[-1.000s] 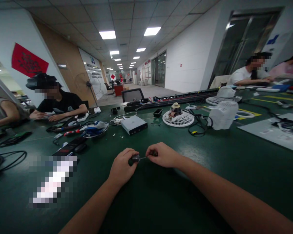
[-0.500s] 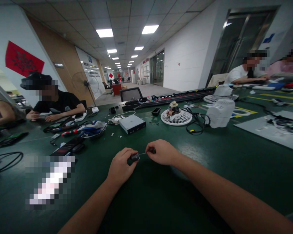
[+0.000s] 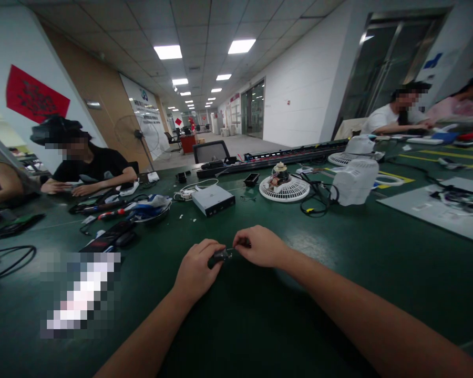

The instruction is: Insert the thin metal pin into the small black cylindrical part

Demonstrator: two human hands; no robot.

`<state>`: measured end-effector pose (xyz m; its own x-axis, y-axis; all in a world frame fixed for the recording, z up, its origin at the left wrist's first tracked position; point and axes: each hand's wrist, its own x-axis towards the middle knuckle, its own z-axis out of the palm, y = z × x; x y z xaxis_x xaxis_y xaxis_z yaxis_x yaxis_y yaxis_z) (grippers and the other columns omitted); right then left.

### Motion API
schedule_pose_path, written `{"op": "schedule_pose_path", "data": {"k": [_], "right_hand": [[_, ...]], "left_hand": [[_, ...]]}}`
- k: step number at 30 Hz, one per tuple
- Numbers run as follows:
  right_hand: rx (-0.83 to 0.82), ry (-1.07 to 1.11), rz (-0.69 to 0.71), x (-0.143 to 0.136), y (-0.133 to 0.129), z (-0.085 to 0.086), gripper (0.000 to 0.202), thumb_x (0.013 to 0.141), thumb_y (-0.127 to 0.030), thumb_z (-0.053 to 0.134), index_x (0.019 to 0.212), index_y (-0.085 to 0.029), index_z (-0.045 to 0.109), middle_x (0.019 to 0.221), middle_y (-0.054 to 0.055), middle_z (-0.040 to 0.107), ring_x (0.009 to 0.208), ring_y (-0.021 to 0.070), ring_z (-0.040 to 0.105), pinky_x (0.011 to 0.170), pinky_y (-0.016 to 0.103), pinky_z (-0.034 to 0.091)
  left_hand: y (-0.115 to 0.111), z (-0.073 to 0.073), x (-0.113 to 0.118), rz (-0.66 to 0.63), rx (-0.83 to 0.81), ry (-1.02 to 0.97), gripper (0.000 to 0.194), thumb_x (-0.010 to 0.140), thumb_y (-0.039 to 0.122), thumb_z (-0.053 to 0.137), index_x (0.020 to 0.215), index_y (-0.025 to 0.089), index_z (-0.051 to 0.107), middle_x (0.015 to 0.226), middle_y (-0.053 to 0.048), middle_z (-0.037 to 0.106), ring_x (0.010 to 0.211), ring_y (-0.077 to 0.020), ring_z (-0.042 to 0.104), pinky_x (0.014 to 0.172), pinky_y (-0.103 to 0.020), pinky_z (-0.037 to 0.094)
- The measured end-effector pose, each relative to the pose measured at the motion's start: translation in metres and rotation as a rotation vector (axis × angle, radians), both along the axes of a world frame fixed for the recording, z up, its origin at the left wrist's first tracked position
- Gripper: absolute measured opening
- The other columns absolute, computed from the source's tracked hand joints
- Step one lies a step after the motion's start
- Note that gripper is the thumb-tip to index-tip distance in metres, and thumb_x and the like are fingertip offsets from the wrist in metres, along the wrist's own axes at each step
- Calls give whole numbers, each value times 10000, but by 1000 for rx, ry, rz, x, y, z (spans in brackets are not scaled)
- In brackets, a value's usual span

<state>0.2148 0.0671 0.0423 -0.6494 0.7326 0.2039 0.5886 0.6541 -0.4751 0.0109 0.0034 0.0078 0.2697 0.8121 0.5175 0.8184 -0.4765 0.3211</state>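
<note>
My left hand (image 3: 199, 265) is closed on a small dark, roughly cylindrical part with a shiny metal end (image 3: 220, 255), gripped between thumb and fingers. Close to its right, my right hand (image 3: 260, 245) pinches a thin metal rod (image 3: 232, 250), whose tip reaches toward the part's metal end. Whether the rod touches that end cannot be made out. Fingers hide the rod's other end. Both hands are just above the green tabletop (image 3: 252, 304).
Beyond my hands are a silver disc drive box (image 3: 214, 199), a small black tray (image 3: 252, 179), a white fan grille with motor (image 3: 284, 188) and a white plastic housing (image 3: 356, 182). Tools, cables and a dish (image 3: 153, 209) lie left. A person (image 3: 90, 163) sits across the table.
The dark part in my left hand has turned so more of its shiny end shows. Less of the thin rod is visible between the hands. Both hands stay nearly in place.
</note>
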Motion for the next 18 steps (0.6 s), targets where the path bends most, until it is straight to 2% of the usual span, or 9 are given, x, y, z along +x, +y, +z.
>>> {"op": "schedule_pose_path", "data": {"k": [5, 9, 11, 14, 18], "right_hand": [[-79, -95, 56, 0, -3, 4, 202, 779, -203, 556, 891, -223, 723, 788, 5, 721, 698, 144, 636, 615, 229, 414], [70, -197, -162, 3, -1, 7, 194, 809, -316, 553, 881, -234, 714, 819, 30, 717, 736, 184, 637, 622, 263, 410], [38, -224, -204, 7, 1, 8, 248, 797, -439, 589, 842, -231, 716, 821, 43, 713, 737, 201, 637, 604, 273, 412], [-168, -210, -75, 11, 5, 6, 334, 687, -539, 708, 818, -232, 728, 791, 35, 711, 697, 192, 636, 552, 262, 412], [-255, -149, 13, 9, 8, -1, 190, 641, -384, 791, 759, -243, 743, 753, 6, 711, 690, 173, 635, 566, 254, 424]], "left_hand": [[-2, 0, 1, 30, -10, 50, 312, 775, 113, 658, 1060, 240, 651, 1078, -30, 653, 952, -204, 619, 859, -367, 504], [-2, 4, 4, 116, -58, 65, 283, 794, 145, 644, 1062, 238, 652, 1070, -27, 660, 945, -211, 623, 847, -371, 500], [-1, 5, 4, 165, -69, 35, 252, 802, 161, 638, 1043, 230, 655, 1052, -30, 665, 939, -213, 627, 845, -371, 502], [1, 6, 1, 208, -76, -30, 213, 796, 177, 651, 1004, 220, 664, 1028, -37, 671, 921, -221, 636, 826, -378, 515], [2, 6, -3, 201, -60, -74, 214, 769, 170, 678, 977, 218, 673, 995, -40, 681, 904, -231, 648, 787, -383, 531]]}}
